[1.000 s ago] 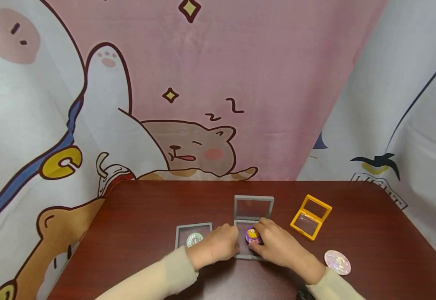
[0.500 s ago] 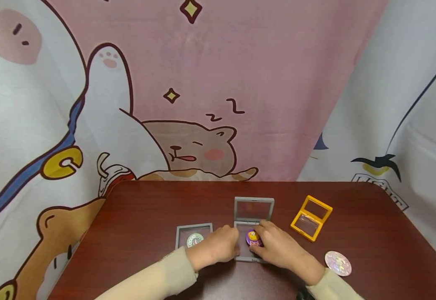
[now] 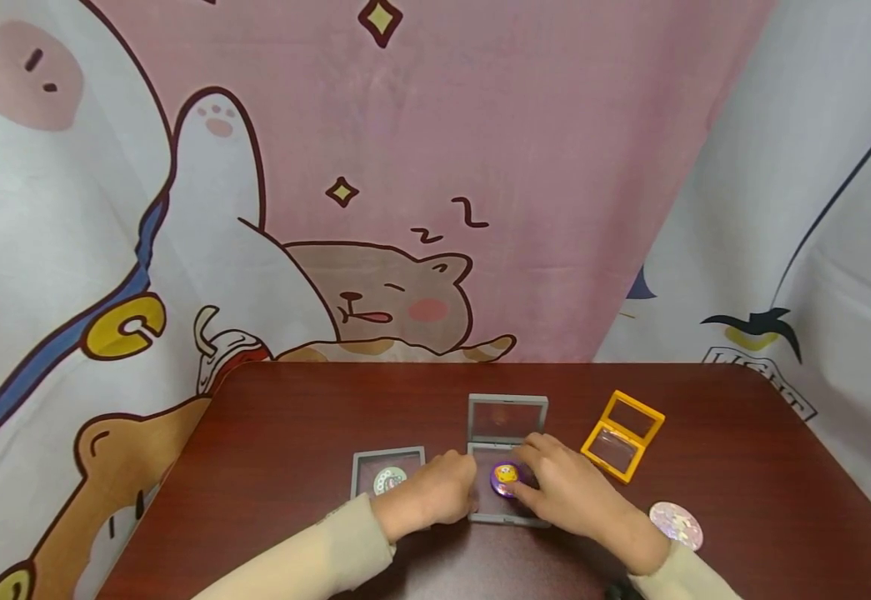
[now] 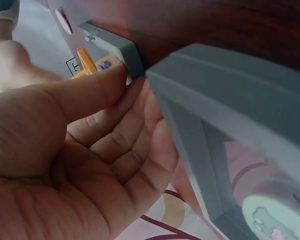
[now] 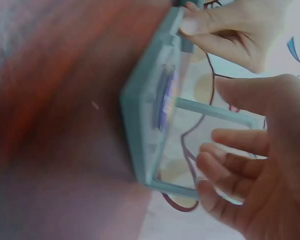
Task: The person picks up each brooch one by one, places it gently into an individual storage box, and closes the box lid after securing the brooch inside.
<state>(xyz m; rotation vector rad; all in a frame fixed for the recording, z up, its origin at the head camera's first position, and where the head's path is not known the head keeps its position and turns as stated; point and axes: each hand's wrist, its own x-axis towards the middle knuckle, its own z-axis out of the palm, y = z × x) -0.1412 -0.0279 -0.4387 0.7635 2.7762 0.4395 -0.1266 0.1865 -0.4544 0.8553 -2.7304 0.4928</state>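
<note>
A grey frame-shaped case (image 3: 506, 520) lies unfolded in the middle of the table, its clear-windowed lid (image 3: 508, 398) standing up at the back. My left hand (image 3: 438, 487) pinches the case's left edge, thumb on top, as the left wrist view (image 4: 90, 150) also shows. Inside on the clear film sits a round purple badge (image 3: 506, 479) with a yellow cartoon figure. Just right of the badge is my right hand (image 3: 566, 487). Its fingers are spread and bent loosely, and the right wrist view shows a gap between them and the badge (image 5: 165, 102).
Left of my left hand stands a second grey case (image 3: 387, 452) with a pale green round badge (image 3: 389, 479); my forearm partly hides it. An unfolded yellow case (image 3: 623, 437) lies at the right. Nearer me is a shiny pink disc (image 3: 675, 523), partly behind my right sleeve.
My right hand has let go of the purple badge and drawn slightly right, uncovering more of it. The badge now lies free on the film. My left hand keeps its place.
</note>
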